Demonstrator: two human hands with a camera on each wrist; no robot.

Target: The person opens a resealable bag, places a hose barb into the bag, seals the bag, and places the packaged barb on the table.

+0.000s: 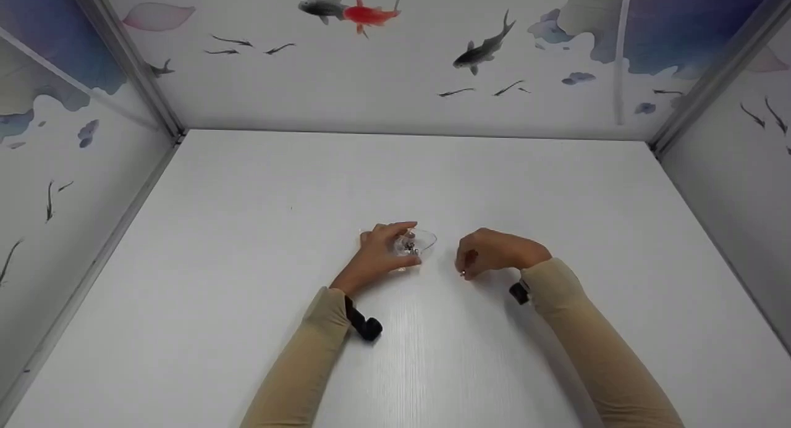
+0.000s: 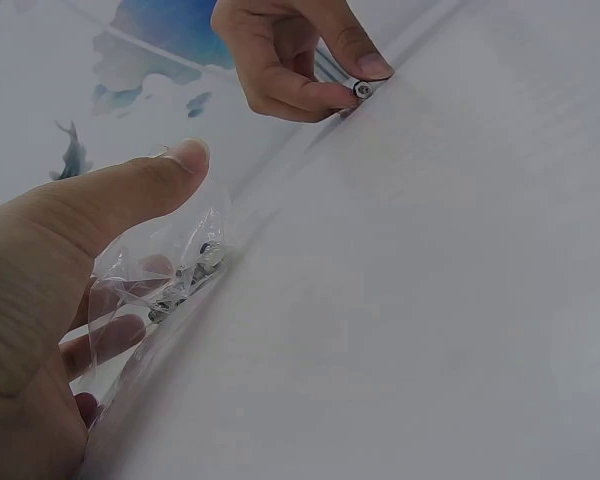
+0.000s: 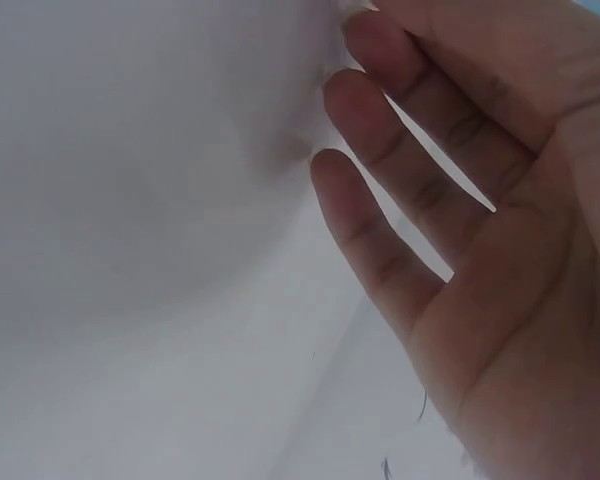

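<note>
A clear plastic bag with several small shiny metal pieces in it lies on the white table. My left hand holds it, thumb on the near side and fingers curved along the far side. In the left wrist view the thumb stands a little off the bag, while the fingers show through the film. To the right, my right hand pinches a small metal screw between thumb and index finger, its round end showing. The right wrist view shows the other fingers loosely bent; the screw is out of sight there.
The white tabletop spreads around both hands. Printed panels with fish and lotus shapes stand behind it and at both sides, joined by grey metal corner posts. A black wrist camera sits on the left cuff.
</note>
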